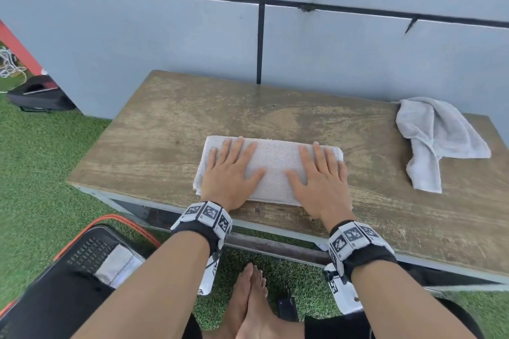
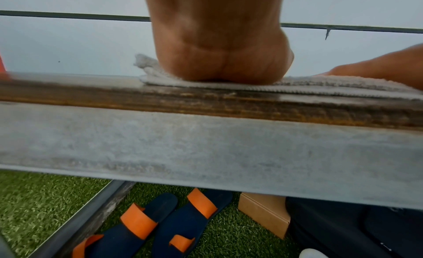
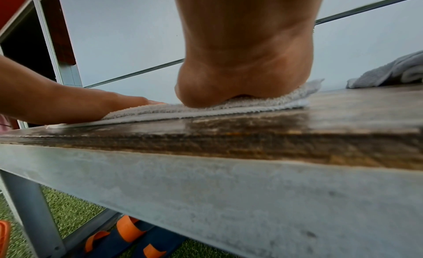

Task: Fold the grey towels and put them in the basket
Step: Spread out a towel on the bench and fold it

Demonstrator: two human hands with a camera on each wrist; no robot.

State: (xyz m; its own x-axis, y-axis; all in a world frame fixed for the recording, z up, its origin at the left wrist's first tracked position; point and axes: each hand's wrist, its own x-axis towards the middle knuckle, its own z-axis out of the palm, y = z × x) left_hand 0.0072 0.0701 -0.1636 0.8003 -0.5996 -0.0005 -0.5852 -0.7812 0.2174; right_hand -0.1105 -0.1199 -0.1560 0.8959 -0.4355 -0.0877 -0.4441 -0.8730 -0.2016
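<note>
A folded grey towel lies flat near the front edge of the wooden table. My left hand presses palm-down on its left half, fingers straight and spread. My right hand presses flat on its right half the same way. In the left wrist view the heel of my left hand sits on the towel. The right wrist view shows my right hand's heel on the towel. A second grey towel lies crumpled at the table's far right. The black basket with an orange rim stands on the grass at my lower left, a folded towel inside.
A grey panelled wall backs the table. Under the table lie blue-and-orange sandals, a cardboard box and a dark bag. My bare feet rest on the artificial grass. A black case sits at far left.
</note>
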